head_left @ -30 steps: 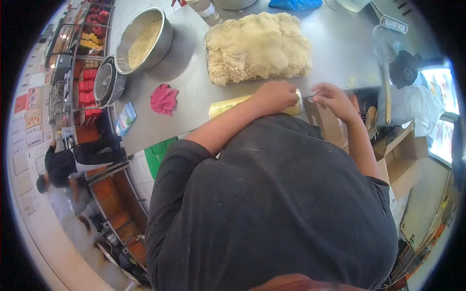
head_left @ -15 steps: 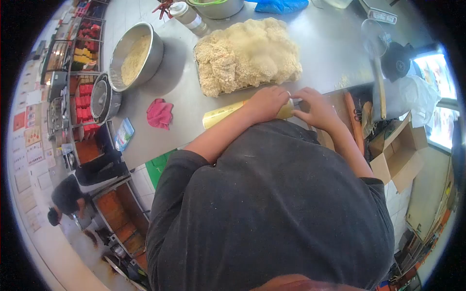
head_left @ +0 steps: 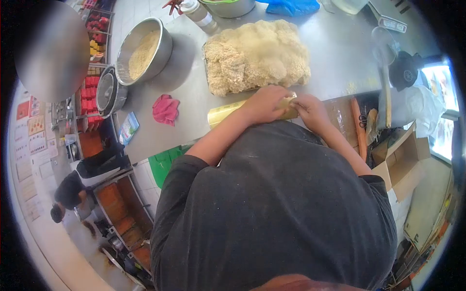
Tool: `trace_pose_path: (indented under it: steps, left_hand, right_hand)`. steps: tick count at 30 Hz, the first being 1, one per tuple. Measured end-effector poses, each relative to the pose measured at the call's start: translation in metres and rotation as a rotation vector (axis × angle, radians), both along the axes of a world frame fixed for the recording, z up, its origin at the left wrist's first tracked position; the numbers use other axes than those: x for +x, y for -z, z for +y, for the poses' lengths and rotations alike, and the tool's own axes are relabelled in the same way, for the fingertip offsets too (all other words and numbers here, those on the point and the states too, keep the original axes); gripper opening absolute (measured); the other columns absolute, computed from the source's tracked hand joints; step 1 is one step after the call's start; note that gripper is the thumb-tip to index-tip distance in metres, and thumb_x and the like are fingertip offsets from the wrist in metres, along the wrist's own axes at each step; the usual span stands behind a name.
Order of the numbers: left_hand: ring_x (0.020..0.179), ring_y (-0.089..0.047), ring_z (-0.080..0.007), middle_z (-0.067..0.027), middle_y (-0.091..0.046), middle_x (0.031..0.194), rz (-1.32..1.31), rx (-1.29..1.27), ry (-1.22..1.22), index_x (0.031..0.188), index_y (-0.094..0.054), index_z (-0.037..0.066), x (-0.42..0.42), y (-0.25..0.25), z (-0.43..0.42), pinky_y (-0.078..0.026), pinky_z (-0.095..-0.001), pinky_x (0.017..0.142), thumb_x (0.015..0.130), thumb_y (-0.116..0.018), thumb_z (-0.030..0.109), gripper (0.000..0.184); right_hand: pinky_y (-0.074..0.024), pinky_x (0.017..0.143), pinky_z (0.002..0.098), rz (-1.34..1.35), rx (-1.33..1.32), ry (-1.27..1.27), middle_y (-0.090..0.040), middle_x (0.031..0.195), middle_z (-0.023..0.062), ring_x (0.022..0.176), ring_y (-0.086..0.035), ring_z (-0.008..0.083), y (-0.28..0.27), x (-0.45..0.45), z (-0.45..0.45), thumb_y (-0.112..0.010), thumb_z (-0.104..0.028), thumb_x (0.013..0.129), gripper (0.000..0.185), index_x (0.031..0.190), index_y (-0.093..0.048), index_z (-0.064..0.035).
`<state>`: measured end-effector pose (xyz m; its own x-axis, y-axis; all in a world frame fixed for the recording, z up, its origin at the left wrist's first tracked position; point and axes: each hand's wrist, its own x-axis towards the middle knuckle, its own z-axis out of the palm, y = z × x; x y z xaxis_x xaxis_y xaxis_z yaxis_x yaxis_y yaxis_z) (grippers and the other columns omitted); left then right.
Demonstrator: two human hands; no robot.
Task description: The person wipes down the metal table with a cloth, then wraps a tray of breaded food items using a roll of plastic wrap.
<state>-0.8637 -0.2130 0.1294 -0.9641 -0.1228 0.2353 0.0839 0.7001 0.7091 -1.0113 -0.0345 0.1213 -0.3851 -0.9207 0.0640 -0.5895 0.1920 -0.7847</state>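
Observation:
A yellowish roll of cling film (head_left: 225, 112) lies across the table's near edge, against the front of the dark shirt. My left hand (head_left: 266, 103) rests over its right half with the fingers curled round it. At the roll's right end, my right hand (head_left: 310, 111) has its thumb and fingers pinched together on the end or the film's edge; which of these is hidden. Just beyond both hands is a tray heaped with a pale, crumbly, breadcrumb-like food (head_left: 257, 56), its top smooth in places. The tray itself is mostly covered.
On the steel table (head_left: 187, 97) are a metal bowl of crumbs (head_left: 144, 53), a pink cloth (head_left: 165, 109), a printed packet (head_left: 128, 128), a bottle (head_left: 198, 14) and a scale (head_left: 392, 23). An opened cardboard box (head_left: 403, 160) stands right. Another person (head_left: 70, 191) bends at lower left.
My right thumb and fingers, spread apart before, have closed at the roll's end. My left hand stays on the roll. The view has shifted slightly, and a blurred grey shape appears at upper left.

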Motion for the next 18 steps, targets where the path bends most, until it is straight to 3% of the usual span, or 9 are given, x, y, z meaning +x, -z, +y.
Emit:
trace_pose_path:
  steps: [2,4,7,9,10,12,14,15,18]
  left_hand:
    - [0.104,-0.064,-0.0367,-0.0129,-0.068,0.108,0.046,-0.163,0.125,0.111,-0.067,0.005,0.004,0.005,-0.006,-0.050,-0.0456,0.092,0.092,-0.068,0.013,0.020]
    - [0.103,-0.064,-0.0366,-0.0129,-0.068,0.105,0.005,-0.106,0.114,0.107,-0.068,0.005,0.005,0.006,-0.005,-0.050,-0.0461,0.091,0.092,-0.068,0.013,0.017]
    - [0.101,-0.064,-0.0368,-0.0137,-0.068,0.100,-0.110,-0.030,0.075,0.103,-0.068,0.006,0.010,-0.001,0.000,-0.050,-0.0471,0.088,0.094,-0.068,0.016,0.014]
    - [0.099,-0.064,-0.0371,-0.0144,-0.068,0.098,-0.180,-0.014,0.037,0.103,-0.068,0.006,0.011,-0.008,0.006,-0.050,-0.0476,0.086,0.095,-0.067,0.018,0.015]
    - [0.097,-0.065,-0.0377,-0.0150,-0.068,0.097,-0.189,0.000,0.011,0.103,-0.067,0.006,0.011,-0.012,0.008,-0.050,-0.0480,0.084,0.094,-0.068,0.022,0.018]
    - [0.096,-0.065,-0.0383,-0.0157,-0.068,0.096,-0.197,0.007,-0.016,0.103,-0.066,0.006,0.011,-0.024,0.011,-0.050,-0.0484,0.082,0.094,-0.069,0.026,0.023]
    - [0.095,-0.065,-0.0386,-0.0163,-0.068,0.096,-0.514,-0.019,0.016,0.104,-0.063,0.006,0.009,-0.044,0.012,-0.051,-0.0486,0.080,0.091,-0.072,0.035,0.033]
    - [0.096,-0.066,-0.0381,-0.0172,-0.068,0.096,-0.501,-0.029,0.048,0.104,-0.061,0.006,0.014,-0.041,0.008,-0.051,-0.0487,0.081,0.084,-0.077,0.038,0.041]
    - [0.096,-0.066,-0.0379,-0.0175,-0.068,0.097,-0.611,-0.106,-0.006,0.105,-0.060,0.005,0.016,-0.024,0.001,-0.052,-0.0480,0.082,0.080,-0.078,0.035,0.043]
  right_hand:
    - [-0.0513,0.077,0.0435,-0.026,0.045,-0.018,-0.072,0.093,0.0148,0.088,-0.067,0.0364,-0.003,-0.001,0.001,-0.071,-0.017,0.093,0.014,0.100,-0.076,-0.0056]
    - [-0.0526,0.079,0.0441,-0.049,0.089,-0.035,-0.074,0.097,0.0156,0.088,-0.068,0.0375,-0.007,0.001,0.002,-0.071,-0.019,0.093,0.015,0.100,-0.076,-0.0061]
    - [-0.0538,0.078,0.0410,-0.083,-0.045,-0.034,-0.074,0.097,0.0140,0.087,-0.072,0.0315,-0.009,0.005,0.005,-0.070,-0.017,0.096,0.015,0.101,-0.075,-0.0044]
    - [-0.0558,0.077,0.0359,-0.399,0.046,-0.012,-0.075,0.092,0.0107,0.086,-0.073,0.0210,-0.003,0.000,0.007,-0.066,-0.016,0.101,0.016,0.106,-0.072,-0.0016]
    - [-0.0558,0.077,0.0359,-0.398,0.041,-0.013,-0.075,0.092,0.0107,0.086,-0.073,0.0210,0.001,0.002,0.007,-0.066,-0.016,0.101,0.016,0.106,-0.072,-0.0016]
    - [-0.0569,0.078,0.0317,-0.977,-0.072,0.081,-0.074,0.092,0.0075,0.089,-0.071,0.0143,0.011,0.011,0.008,-0.062,-0.016,0.105,0.018,0.110,-0.069,0.0001]
    - [-0.0573,0.078,0.0314,-0.968,-0.026,0.033,-0.074,0.093,0.0077,0.089,-0.072,0.0147,0.022,0.011,0.009,-0.062,-0.016,0.105,0.018,0.111,-0.067,0.0002]
    - [-0.0576,0.079,0.0311,-0.956,0.020,-0.011,-0.074,0.094,0.0080,0.089,-0.072,0.0151,0.026,0.009,0.008,-0.061,-0.016,0.106,0.018,0.111,-0.066,0.0002]
    - [-0.0564,0.079,0.0305,-0.889,0.057,-0.029,-0.073,0.093,0.0062,0.088,-0.070,0.0131,0.030,0.016,0.008,-0.060,-0.016,0.106,0.018,0.108,-0.067,-0.0002]
